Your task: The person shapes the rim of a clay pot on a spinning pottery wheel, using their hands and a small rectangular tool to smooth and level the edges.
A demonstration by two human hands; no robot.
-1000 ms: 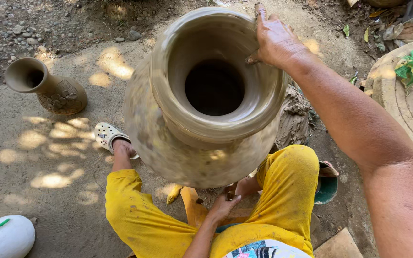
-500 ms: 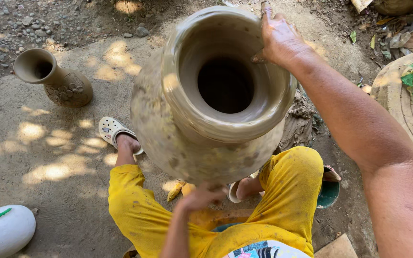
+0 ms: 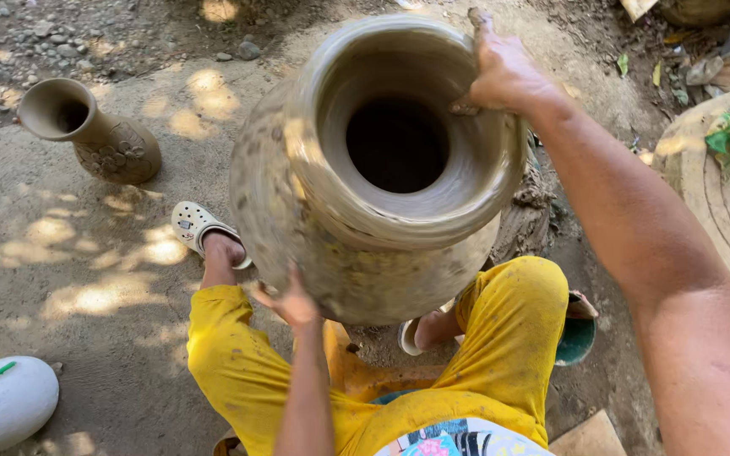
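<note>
R hand grips clay vase rim; L hand touches its belly

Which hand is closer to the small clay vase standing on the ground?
Left. The left hand touches the big pot's lower side, nearer the small vase; the right hand grips the far rim.

Dirt ground, gravel beyond, dappled sunlight.

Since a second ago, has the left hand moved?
Yes. The left hand came up from down between the yellow-trousered knees to the lower wall of the big clay pot; the right hand stays on the rim.
</note>
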